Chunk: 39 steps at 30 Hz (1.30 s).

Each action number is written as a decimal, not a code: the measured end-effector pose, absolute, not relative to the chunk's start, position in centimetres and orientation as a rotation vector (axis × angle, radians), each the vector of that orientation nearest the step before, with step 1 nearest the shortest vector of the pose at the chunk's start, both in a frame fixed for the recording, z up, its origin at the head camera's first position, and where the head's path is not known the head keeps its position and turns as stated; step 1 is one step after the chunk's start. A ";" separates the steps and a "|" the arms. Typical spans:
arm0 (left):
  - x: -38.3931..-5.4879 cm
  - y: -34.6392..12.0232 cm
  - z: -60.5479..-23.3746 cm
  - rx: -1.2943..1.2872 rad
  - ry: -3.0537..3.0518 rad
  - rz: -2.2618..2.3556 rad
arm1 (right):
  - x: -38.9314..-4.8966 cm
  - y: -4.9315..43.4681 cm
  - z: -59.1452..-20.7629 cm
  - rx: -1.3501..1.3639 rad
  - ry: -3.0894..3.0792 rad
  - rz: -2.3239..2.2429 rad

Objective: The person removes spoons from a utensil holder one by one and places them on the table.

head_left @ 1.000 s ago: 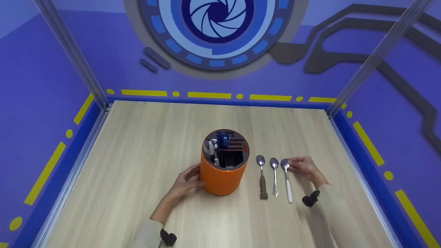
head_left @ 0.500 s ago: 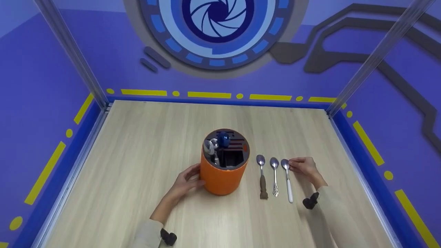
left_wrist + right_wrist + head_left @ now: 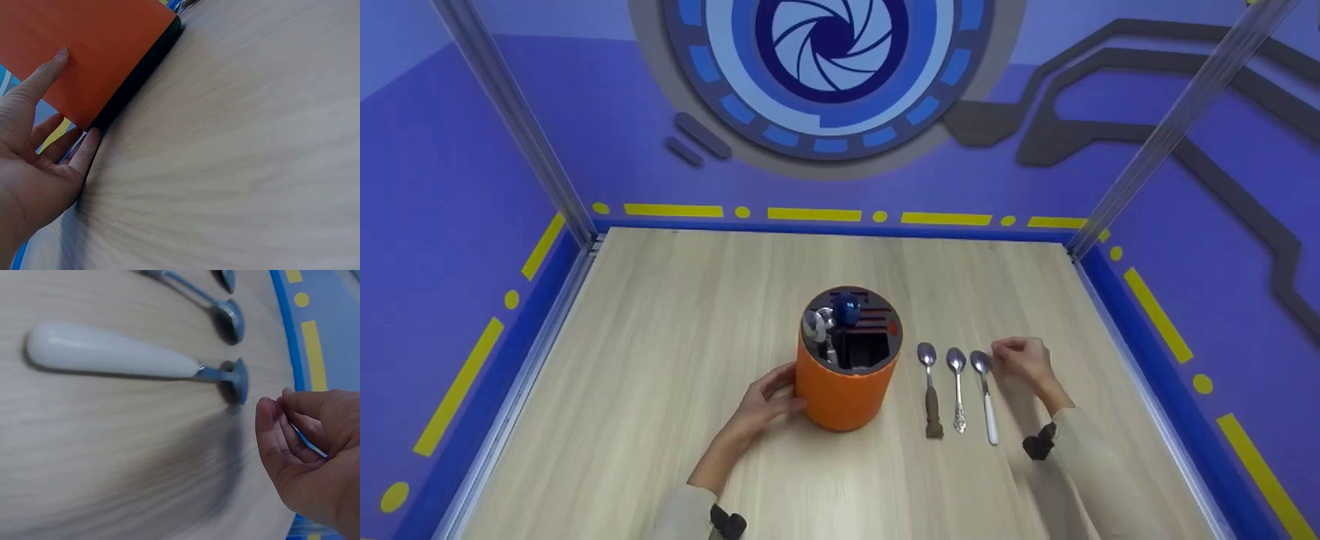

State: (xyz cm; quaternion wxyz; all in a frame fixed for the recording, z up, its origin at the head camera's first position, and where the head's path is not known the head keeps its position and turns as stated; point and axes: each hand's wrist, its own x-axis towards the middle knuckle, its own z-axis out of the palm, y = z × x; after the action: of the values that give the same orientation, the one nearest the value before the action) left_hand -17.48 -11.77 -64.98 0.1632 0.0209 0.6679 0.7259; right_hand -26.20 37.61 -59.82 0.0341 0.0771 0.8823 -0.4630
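Cupping orange cylindrical utensil holder point(image 3: 840, 401) with left hand point(image 3: 760, 405); pinching only air with right hand point(image 3: 1027, 362), just beside white-handled metal spoon point(image 3: 988, 405), rightmost of three on pale wood-grain tabletop point(image 3: 697, 300).

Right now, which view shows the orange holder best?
Head: the orange holder is framed top to base, left hand at its side. Left wrist crops it to orange wall and dark base; right wrist doesn't show it.
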 end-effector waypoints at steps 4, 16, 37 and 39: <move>-17.5 -11.8 -64.9 0.076 1.925 2.059 | -26.6 36.7 -57.9 0.177 2.622 -1.568; -17.4 -12.1 -65.1 0.062 1.920 2.063 | -26.6 29.8 -51.9 -0.149 2.521 -1.724; -17.4 -11.7 -64.9 0.096 1.924 2.089 | -22.7 17.8 -43.3 -0.750 2.362 -1.739; -17.3 -11.7 -64.8 0.101 1.922 2.091 | -22.6 17.3 -43.2 -0.761 2.368 -1.728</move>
State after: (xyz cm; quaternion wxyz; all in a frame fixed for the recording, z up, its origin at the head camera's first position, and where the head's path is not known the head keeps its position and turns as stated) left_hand -17.35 -11.68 -64.78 0.1495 0.0352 0.6687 0.7275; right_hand -22.64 17.31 -43.18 0.0567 -0.2509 0.7806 -0.5697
